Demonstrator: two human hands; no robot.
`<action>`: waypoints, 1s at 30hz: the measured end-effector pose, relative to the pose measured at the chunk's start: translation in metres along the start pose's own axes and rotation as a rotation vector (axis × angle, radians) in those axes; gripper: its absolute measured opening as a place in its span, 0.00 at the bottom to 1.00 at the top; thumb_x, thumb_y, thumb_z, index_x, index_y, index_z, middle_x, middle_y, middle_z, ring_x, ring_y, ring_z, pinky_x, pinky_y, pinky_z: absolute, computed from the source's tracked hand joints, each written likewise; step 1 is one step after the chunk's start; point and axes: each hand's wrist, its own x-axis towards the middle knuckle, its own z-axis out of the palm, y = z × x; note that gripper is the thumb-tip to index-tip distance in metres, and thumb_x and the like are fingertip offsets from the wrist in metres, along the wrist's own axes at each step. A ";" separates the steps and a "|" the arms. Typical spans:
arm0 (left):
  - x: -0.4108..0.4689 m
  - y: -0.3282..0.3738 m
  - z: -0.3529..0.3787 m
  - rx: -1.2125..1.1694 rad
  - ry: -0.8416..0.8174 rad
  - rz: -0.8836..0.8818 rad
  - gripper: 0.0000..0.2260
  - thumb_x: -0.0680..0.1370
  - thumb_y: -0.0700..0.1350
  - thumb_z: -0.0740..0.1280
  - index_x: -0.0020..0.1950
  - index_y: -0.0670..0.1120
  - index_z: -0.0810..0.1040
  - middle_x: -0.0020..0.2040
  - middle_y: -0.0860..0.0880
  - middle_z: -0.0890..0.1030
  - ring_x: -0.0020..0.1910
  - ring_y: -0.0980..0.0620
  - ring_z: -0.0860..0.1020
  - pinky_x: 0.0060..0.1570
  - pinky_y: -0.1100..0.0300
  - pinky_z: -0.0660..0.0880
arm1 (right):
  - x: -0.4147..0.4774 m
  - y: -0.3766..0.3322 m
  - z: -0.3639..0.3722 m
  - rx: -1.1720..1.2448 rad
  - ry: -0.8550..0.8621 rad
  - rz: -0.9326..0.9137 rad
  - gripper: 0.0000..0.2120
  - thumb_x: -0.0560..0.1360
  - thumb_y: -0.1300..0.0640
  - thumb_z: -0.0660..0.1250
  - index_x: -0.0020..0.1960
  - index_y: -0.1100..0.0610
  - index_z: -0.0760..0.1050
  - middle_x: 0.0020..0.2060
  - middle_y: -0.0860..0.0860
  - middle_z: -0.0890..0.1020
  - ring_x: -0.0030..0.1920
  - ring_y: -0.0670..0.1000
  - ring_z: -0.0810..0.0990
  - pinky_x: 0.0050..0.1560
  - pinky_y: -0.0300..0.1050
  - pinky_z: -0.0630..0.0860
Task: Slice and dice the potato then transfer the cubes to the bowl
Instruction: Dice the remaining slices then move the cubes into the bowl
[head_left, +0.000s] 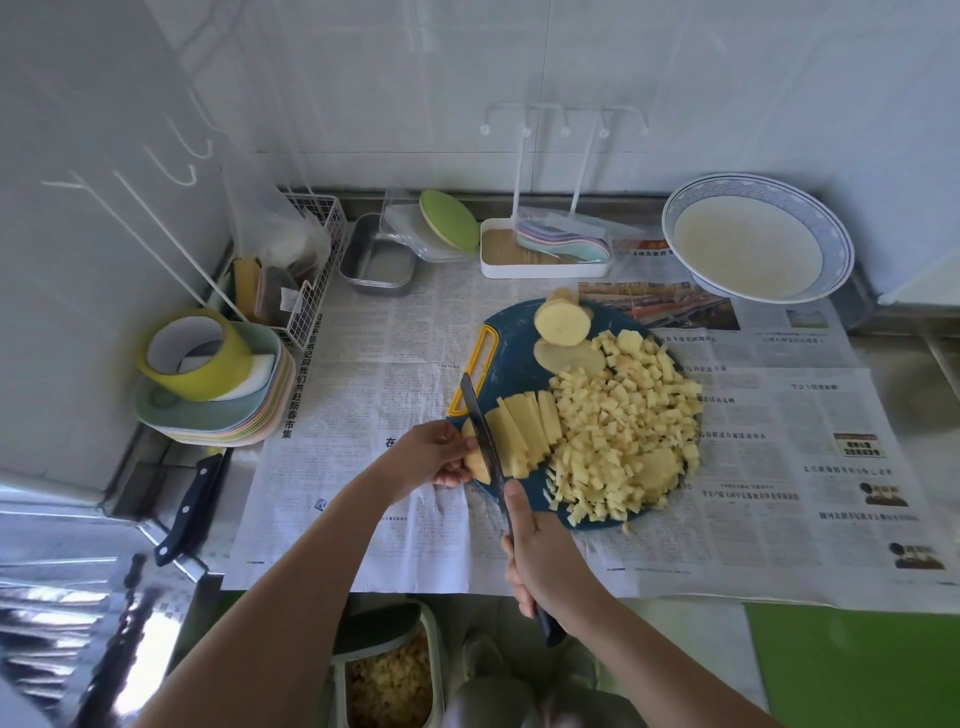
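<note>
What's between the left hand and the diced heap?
Head view: the knife in the right hand, then a row of potato strips before the diced heap. The left hand holds a potato piece.

Potato cubes (618, 431) heaped on board (511, 322), strips (524, 421) beside

Single head-worn wide-angle view, angled forward-down, close above newspaper-covered counter (374, 395).

One blue cutting board (514, 325), one white bowl (836, 244), two knives, a held knife (480, 426) and a spare knife (192, 506), two hands, left hand (434, 457), right hand (545, 561), one potato half (562, 323), one potato slab (477, 463), one uncountable heap of cubes (623, 426)
</note>
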 end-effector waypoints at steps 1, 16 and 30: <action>0.000 0.001 -0.001 0.004 -0.005 -0.006 0.10 0.78 0.41 0.68 0.41 0.41 0.69 0.33 0.44 0.76 0.32 0.52 0.80 0.33 0.63 0.77 | 0.000 -0.001 0.000 0.001 0.002 0.006 0.29 0.79 0.35 0.47 0.29 0.55 0.59 0.18 0.49 0.61 0.16 0.48 0.63 0.20 0.40 0.63; 0.004 -0.002 -0.003 0.007 0.004 -0.035 0.10 0.78 0.42 0.68 0.41 0.41 0.70 0.36 0.42 0.77 0.35 0.50 0.81 0.35 0.62 0.79 | 0.040 0.000 0.029 -0.204 0.210 0.067 0.29 0.78 0.35 0.42 0.32 0.56 0.63 0.27 0.51 0.69 0.25 0.50 0.69 0.24 0.41 0.63; 0.000 -0.006 0.001 -0.039 0.052 -0.022 0.10 0.77 0.43 0.69 0.40 0.40 0.72 0.31 0.45 0.81 0.30 0.52 0.80 0.33 0.65 0.77 | 0.023 0.001 -0.001 0.298 0.045 0.123 0.29 0.76 0.32 0.53 0.30 0.56 0.63 0.24 0.53 0.63 0.21 0.51 0.60 0.20 0.39 0.62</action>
